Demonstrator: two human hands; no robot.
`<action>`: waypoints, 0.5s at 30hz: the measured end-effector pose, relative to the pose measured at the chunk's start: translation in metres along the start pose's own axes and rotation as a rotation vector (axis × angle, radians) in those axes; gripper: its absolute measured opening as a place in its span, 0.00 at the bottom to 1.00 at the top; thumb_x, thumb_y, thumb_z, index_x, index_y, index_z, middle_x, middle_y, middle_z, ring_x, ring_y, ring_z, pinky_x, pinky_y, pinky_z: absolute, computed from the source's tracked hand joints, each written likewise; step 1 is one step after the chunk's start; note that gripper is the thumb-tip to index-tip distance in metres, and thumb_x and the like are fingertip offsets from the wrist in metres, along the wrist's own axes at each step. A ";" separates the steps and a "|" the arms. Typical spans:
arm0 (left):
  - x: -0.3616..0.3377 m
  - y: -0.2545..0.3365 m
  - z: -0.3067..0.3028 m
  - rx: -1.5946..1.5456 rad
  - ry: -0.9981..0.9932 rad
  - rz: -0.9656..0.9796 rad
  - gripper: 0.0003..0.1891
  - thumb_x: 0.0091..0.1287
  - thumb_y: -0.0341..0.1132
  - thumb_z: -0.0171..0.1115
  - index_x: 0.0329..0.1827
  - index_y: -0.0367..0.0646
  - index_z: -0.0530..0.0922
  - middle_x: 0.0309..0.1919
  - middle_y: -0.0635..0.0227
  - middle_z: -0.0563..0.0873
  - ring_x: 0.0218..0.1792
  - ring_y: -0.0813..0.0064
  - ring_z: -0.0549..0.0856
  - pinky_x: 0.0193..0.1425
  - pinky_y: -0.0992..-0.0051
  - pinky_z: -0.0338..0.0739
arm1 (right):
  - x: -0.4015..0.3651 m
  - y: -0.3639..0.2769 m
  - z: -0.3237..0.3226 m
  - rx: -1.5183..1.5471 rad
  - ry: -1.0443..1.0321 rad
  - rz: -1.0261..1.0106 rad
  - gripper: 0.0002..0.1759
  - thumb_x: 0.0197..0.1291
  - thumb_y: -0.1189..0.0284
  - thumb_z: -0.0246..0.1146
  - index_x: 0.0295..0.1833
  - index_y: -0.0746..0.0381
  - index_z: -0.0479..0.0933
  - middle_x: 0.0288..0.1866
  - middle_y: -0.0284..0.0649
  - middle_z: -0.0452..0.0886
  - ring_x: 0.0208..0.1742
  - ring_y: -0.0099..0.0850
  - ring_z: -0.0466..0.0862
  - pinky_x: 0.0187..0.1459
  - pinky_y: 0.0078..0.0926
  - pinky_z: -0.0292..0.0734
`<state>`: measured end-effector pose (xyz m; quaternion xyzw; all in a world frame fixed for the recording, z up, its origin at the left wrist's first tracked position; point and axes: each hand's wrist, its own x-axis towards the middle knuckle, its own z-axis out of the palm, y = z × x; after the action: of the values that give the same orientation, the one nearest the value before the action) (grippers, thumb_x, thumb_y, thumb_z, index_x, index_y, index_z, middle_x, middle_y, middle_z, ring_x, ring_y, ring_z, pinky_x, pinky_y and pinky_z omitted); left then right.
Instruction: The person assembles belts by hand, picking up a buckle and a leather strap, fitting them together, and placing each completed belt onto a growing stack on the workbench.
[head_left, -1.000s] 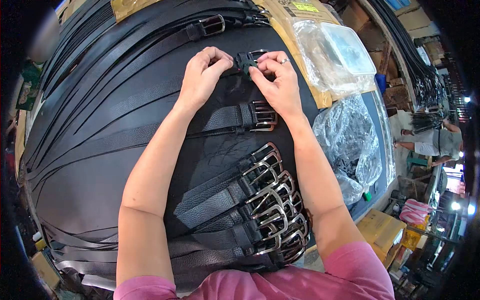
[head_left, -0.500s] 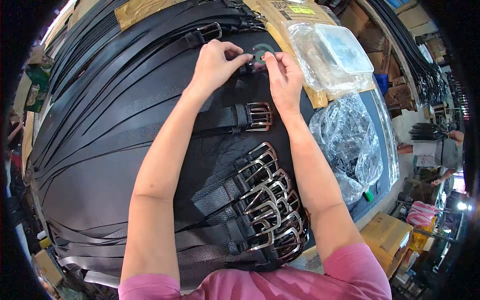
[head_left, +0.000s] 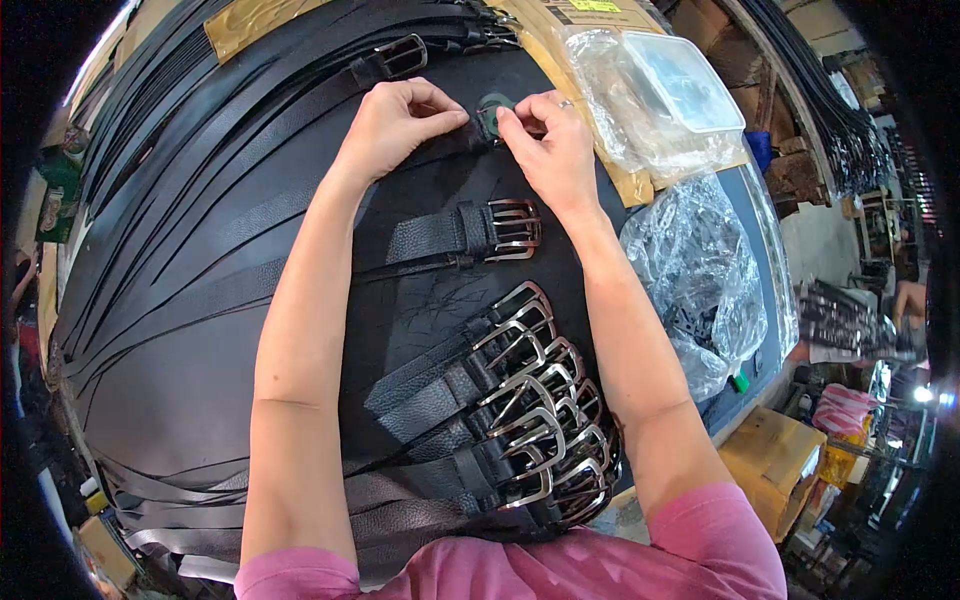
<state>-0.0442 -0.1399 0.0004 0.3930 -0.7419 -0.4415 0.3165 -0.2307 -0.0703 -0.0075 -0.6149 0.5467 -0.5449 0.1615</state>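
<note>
My left hand is closed in a pinch at the far side of the table. Whatever lies between its fingertips is too dark to make out. Close by on the right, the fingers of my right hand pinch a small dark-green curved piece. Dark strap-like material shows just beneath the piece. Nearer to me, a black belt with a silvery buckle lies between my forearms. A heap of black belts with metal buckles rests in front of my chest.
Long black straps fan out across the left of the table. On the right lie a clear bag with a white-rimmed box and a crumpled clear plastic bag. A cardboard box stands lower right. Another person is beyond.
Both hands have shifted slightly left. The green piece has moved left and down with my right hand, and looks turned. The belt with the silvery buckle has barely shifted.
</note>
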 end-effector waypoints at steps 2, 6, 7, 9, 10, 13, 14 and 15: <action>0.000 0.001 0.001 0.004 0.010 -0.010 0.09 0.60 0.32 0.69 0.38 0.35 0.84 0.34 0.71 0.85 0.37 0.84 0.81 0.46 0.81 0.75 | 0.001 0.000 0.000 -0.020 -0.011 -0.007 0.12 0.53 0.73 0.68 0.26 0.69 0.75 0.25 0.43 0.74 0.24 0.33 0.77 0.27 0.28 0.70; 0.001 0.001 0.001 -0.003 0.007 -0.050 0.09 0.61 0.33 0.69 0.38 0.36 0.84 0.33 0.72 0.85 0.36 0.84 0.81 0.44 0.81 0.75 | 0.001 -0.002 0.000 -0.037 -0.019 -0.006 0.12 0.52 0.73 0.68 0.25 0.68 0.75 0.25 0.44 0.74 0.26 0.34 0.77 0.29 0.30 0.71; 0.000 0.003 0.001 -0.006 0.001 -0.060 0.09 0.61 0.33 0.69 0.38 0.36 0.84 0.33 0.72 0.85 0.36 0.84 0.81 0.44 0.81 0.75 | 0.001 -0.002 0.000 -0.050 -0.023 -0.010 0.12 0.52 0.72 0.68 0.25 0.68 0.75 0.25 0.44 0.74 0.26 0.34 0.77 0.29 0.30 0.71; 0.000 0.005 0.000 -0.019 -0.006 -0.072 0.09 0.61 0.33 0.68 0.38 0.36 0.84 0.33 0.72 0.85 0.35 0.85 0.81 0.43 0.81 0.75 | 0.001 -0.004 -0.001 -0.053 -0.027 -0.017 0.12 0.52 0.72 0.68 0.25 0.68 0.75 0.26 0.44 0.73 0.27 0.35 0.77 0.30 0.30 0.71; 0.000 0.005 0.000 -0.029 -0.007 -0.076 0.09 0.61 0.33 0.68 0.38 0.36 0.84 0.33 0.72 0.85 0.35 0.85 0.81 0.43 0.81 0.75 | 0.001 -0.004 -0.001 -0.055 -0.030 -0.020 0.12 0.52 0.72 0.68 0.25 0.68 0.75 0.26 0.44 0.73 0.27 0.35 0.77 0.30 0.31 0.72; 0.000 0.005 -0.001 -0.039 -0.006 -0.069 0.09 0.61 0.34 0.68 0.38 0.37 0.84 0.33 0.72 0.85 0.35 0.85 0.81 0.43 0.81 0.75 | 0.001 -0.005 -0.001 -0.065 -0.035 -0.018 0.12 0.52 0.72 0.68 0.25 0.69 0.76 0.27 0.44 0.73 0.27 0.35 0.77 0.30 0.31 0.72; 0.000 0.005 0.000 -0.039 -0.005 -0.062 0.09 0.61 0.34 0.68 0.38 0.37 0.84 0.33 0.72 0.85 0.35 0.85 0.81 0.43 0.81 0.75 | 0.000 -0.006 -0.001 -0.070 -0.037 -0.017 0.12 0.52 0.72 0.68 0.25 0.69 0.76 0.26 0.44 0.73 0.27 0.35 0.77 0.30 0.31 0.72; 0.000 0.005 0.000 -0.032 -0.005 -0.063 0.09 0.61 0.34 0.68 0.38 0.37 0.84 0.33 0.72 0.85 0.35 0.85 0.81 0.44 0.81 0.75 | 0.000 -0.006 -0.001 -0.076 -0.039 -0.016 0.12 0.52 0.72 0.68 0.26 0.69 0.76 0.26 0.44 0.73 0.28 0.35 0.77 0.30 0.31 0.72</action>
<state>-0.0456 -0.1380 0.0052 0.4100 -0.7228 -0.4642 0.3066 -0.2285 -0.0679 -0.0017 -0.6354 0.5588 -0.5130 0.1443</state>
